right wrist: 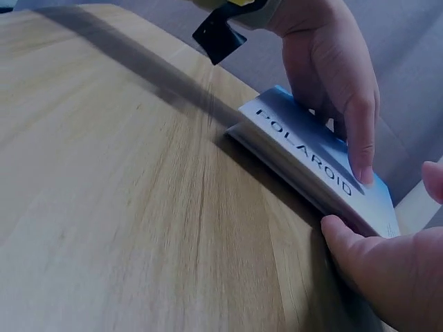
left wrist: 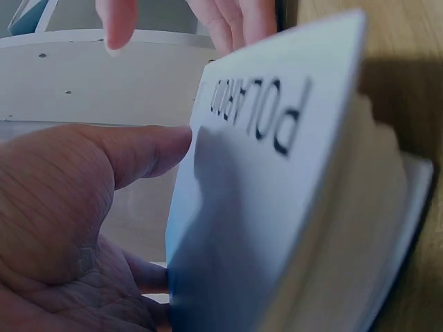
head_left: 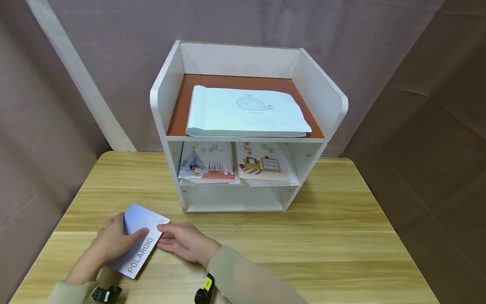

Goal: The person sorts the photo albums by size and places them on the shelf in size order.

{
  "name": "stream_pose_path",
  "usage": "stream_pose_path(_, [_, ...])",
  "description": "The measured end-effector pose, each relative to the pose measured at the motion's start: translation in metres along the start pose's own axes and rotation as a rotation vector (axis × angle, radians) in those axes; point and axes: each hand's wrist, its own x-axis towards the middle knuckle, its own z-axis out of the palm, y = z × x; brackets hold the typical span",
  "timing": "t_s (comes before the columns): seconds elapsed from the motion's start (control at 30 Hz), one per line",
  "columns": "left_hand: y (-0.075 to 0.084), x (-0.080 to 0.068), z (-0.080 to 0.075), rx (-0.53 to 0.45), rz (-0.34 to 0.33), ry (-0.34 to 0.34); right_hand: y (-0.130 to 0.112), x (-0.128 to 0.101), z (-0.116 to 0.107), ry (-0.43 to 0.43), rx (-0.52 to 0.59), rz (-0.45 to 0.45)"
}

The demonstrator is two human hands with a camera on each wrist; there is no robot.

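Observation:
A thick photo album (head_left: 140,240) with a blue-to-white cover lettered POLAROID is at the left front of the wooden table. My left hand (head_left: 114,240) grips it by its far-left side, thumb on the cover and fingers round the edge. In the left wrist view the album (left wrist: 242,173) stands tilted, its page edges showing. My right hand (head_left: 186,242) is at the opposite edge, its fingers (right wrist: 346,238) touching that edge from below. The right thumb (left wrist: 119,24) hovers above the cover, apart from it in the left wrist view.
A white shelf unit (head_left: 320,88) stands at the back of the table (head_left: 322,253). On its brown top lies a pale whale-printed pouch (head_left: 247,114). The middle compartment holds illustrated booklets, a tent one (head_left: 206,164) and an armchair one (head_left: 265,164). Grey curtains (head_left: 243,21) hang behind.

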Motion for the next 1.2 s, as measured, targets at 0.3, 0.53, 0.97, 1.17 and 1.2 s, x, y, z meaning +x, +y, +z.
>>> stream_pose_path(0.3, [0.01, -0.013, 0.003, -0.116, 0.066, -0.019, 0.002, -0.003, -0.005, 0.048, -0.239, -0.088])
stream_pose_path(0.53, [0.025, -0.027, 0.003, -0.211, 0.029, -0.165, -0.001, -0.019, -0.014, 0.09, -0.395, -0.142])
stream_pose_path(0.97, [0.04, -0.039, 0.025, -0.56, 0.009, -0.262, -0.031, -0.061, -0.064, -0.052, -0.492, -0.162])
stream_pose_path(1.17, [0.053, -0.039, 0.048, -0.773, 0.028, -0.365, -0.051, -0.082, -0.096, -0.088, -0.524, -0.162])
stream_pose_path(1.2, [0.056, -0.038, 0.051, -0.794, 0.046, -0.389, -0.054, -0.085, -0.101, -0.091, -0.526, -0.166])
